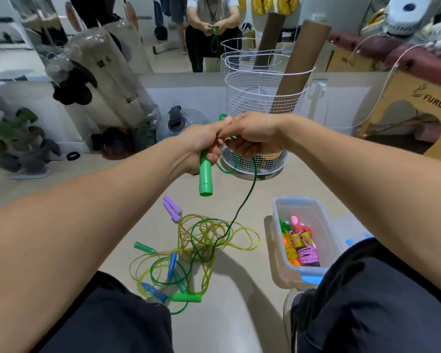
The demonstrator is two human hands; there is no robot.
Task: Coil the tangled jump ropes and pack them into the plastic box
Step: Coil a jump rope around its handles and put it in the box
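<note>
While the left hand (201, 143) grips a green plastic jump-rope handle (205, 178), the right hand (255, 138) pinches its dark green cord (242, 202), trailing to the tangled ropes (196, 248) left of the clear plastic box (278, 250).

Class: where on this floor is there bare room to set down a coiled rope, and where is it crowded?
Bare floor lies between the tangled pile of jump ropes and the clear plastic box, and between the pile and the white wire basket. The pile's patch is crowded, and the box already holds coiled ropes.
</note>
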